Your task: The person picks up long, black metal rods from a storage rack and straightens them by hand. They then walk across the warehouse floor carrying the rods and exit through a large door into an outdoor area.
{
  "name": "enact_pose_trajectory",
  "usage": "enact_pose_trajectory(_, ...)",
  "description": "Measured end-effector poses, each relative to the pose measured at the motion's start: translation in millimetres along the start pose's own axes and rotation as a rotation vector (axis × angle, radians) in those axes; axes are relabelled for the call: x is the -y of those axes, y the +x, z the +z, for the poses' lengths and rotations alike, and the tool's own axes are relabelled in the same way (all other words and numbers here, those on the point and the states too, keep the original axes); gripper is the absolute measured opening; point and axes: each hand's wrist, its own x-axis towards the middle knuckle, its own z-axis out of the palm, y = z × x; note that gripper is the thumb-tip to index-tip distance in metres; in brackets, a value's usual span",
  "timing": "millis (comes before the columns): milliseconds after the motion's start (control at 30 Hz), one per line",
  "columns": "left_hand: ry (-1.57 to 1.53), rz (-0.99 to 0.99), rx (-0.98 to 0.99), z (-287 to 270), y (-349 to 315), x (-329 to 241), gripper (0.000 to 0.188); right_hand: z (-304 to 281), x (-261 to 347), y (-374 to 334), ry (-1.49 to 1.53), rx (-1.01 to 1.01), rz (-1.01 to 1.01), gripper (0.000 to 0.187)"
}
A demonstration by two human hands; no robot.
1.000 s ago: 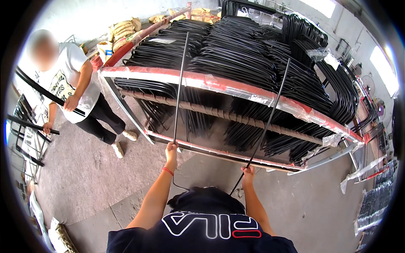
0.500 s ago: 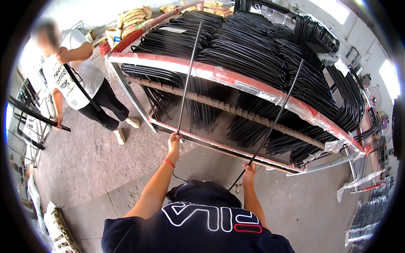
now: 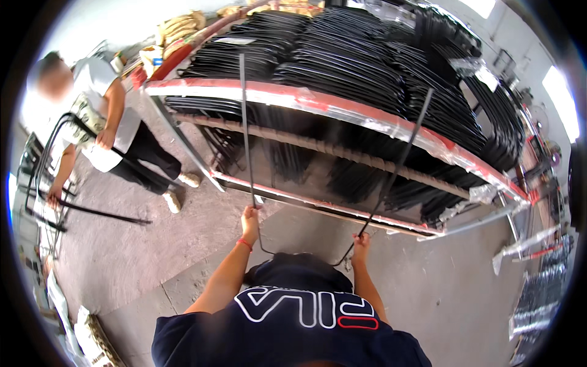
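Observation:
I hold one U-shaped black metal tube [image 3: 247, 134] in front of me, its two long legs reaching away toward a rack. My left hand [image 3: 250, 224] is wrapped round the left leg, below its middle. Round the right leg, my right hand [image 3: 361, 248] is closed at about the same height. The tube's bend sits low by my waist, partly hidden by my shirt. Beyond the tips, bent black tubes [image 3: 348, 67] lie densely stacked on the metal rack [image 3: 211, 87], whose front rail is wrapped in red and clear plastic.
At the left a co-worker [image 3: 98, 122] holds a bent black tube frame [image 3: 46, 153] in both hands. Yellow sacks [image 3: 182, 27] are piled behind the rack. A white sack [image 3: 88, 339] lies at the lower left. More stacked metal parts [image 3: 538, 293] stand at the right.
The U-shaped tube's left leg has swung left and its far tip is lower; my hands stay on it. The co-worker has brought a bent tube frame round in front of their body.

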Motion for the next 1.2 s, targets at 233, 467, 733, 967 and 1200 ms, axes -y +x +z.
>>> enact_pose_trajectory(233,-0.047,-0.114,0.064,-7,-14,-2,0.015,-6,-6,-6,0.068,0.012,0.015,0.013)
enact_pose_trajectory(467,0.021,-0.121,0.060,-12,-17,4,0.015,-9,-12,-7,0.111,0.052,0.090,0.014)
enact_pose_trajectory(733,0.046,-0.071,0.002,-20,-16,13,0.014,-11,-25,-4,0.004,0.050,0.016,0.015)
enact_pose_trajectory(967,0.068,-0.032,-0.073,-18,-21,10,0.015,-5,-23,-7,-0.134,0.095,-0.032,0.012)
enact_pose_trajectory(1200,-0.065,-0.160,-0.138,-37,-39,-4,0.017,0,-22,-4,-0.042,0.250,0.154,0.016)
